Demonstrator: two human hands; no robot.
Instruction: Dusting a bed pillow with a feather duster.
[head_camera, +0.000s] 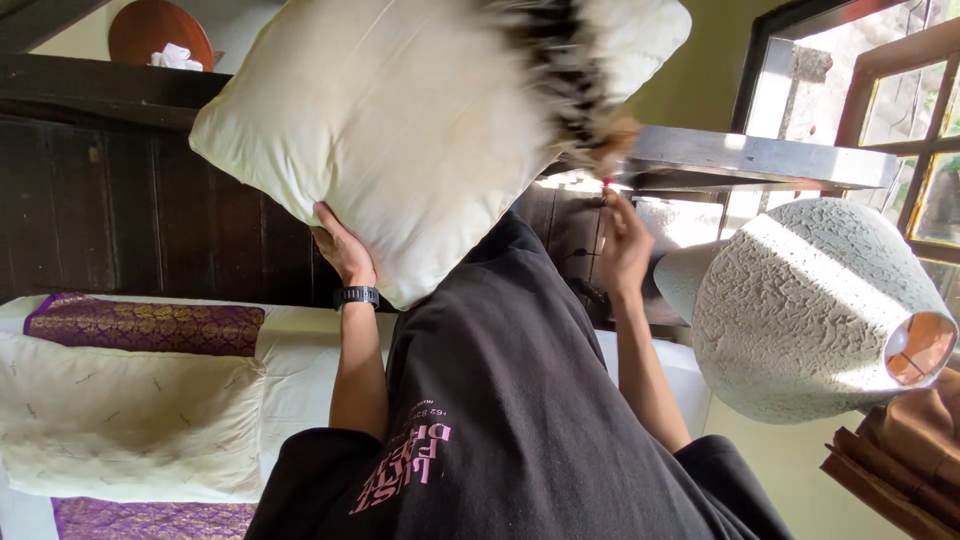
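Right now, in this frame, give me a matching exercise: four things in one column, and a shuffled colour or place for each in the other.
1 pillow
2 feather duster
3 wristwatch
4 lampshade

a textured white, far right
b cream, in left hand
c black, on a wrist
d blurred, in right hand

Pairs: 1-b, 2-d, 3-c, 4-a

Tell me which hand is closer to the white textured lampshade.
Right. The right hand, gripping the feather duster, is just left of the lampshade in the picture; the left hand holds the pillow, farther away across the black shirt.
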